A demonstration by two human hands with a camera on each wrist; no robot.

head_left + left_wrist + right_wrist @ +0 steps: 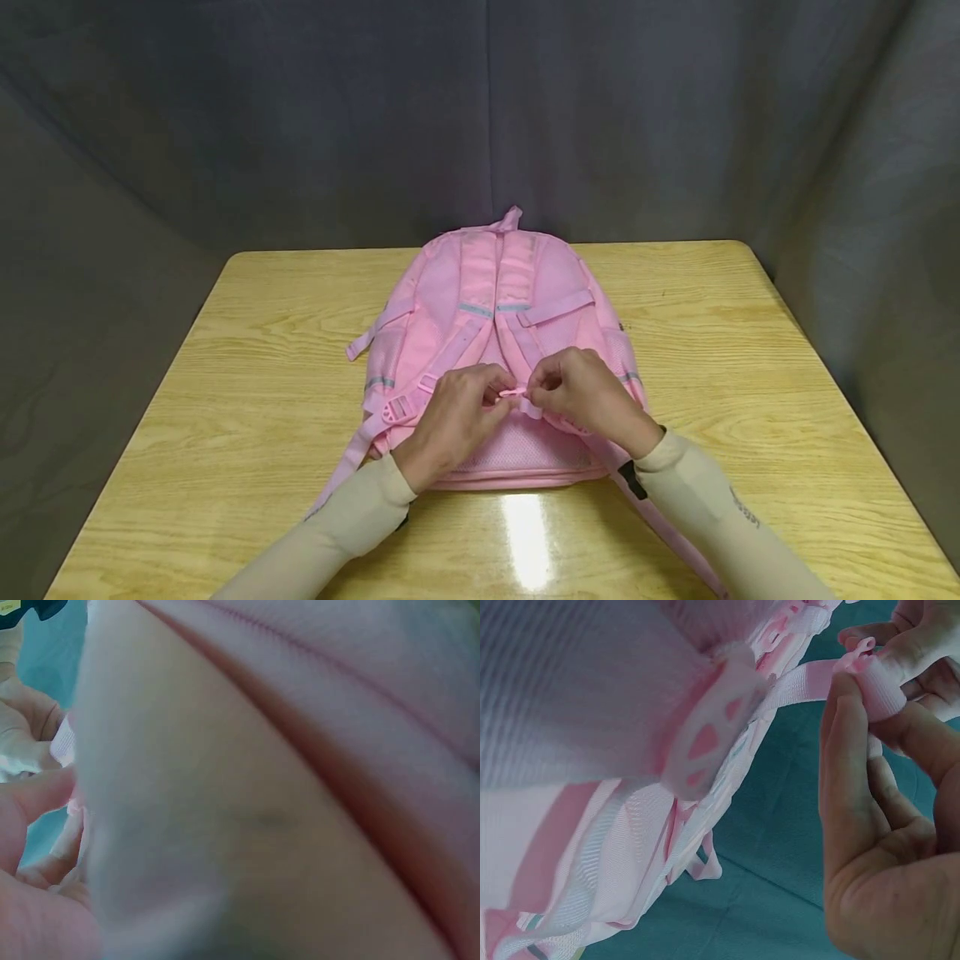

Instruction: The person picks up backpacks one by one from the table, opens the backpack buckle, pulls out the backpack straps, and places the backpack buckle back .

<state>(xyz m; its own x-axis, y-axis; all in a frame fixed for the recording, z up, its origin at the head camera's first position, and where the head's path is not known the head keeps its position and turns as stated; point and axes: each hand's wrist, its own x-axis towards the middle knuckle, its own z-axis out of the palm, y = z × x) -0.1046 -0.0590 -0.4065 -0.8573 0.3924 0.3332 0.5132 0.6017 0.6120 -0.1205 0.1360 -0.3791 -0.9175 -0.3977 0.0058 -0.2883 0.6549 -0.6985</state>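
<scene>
A pink backpack (525,454) lies on the table with its shoulder-strap side up. Over its lower middle, both hands meet at a small pink plastic buckle (865,647) on a webbing strap (802,682). My left hand (465,408) pinches the buckle between thumb and fingertips from the left. From the right, my right hand (581,392) pinches the strap right beside the buckle. The right wrist view shows a folded loop of webbing (883,691) between the fingers. In the left wrist view, pale fabric hides most of the work.
The wooden table (247,333) extends around the bag, with a dark grey curtain (337,125) behind it. A strap adjuster (400,407) lies left of my left hand. Loose strap ends (347,467) trail toward the front edge under the forearms. A top loop (512,218) stands up at the far end.
</scene>
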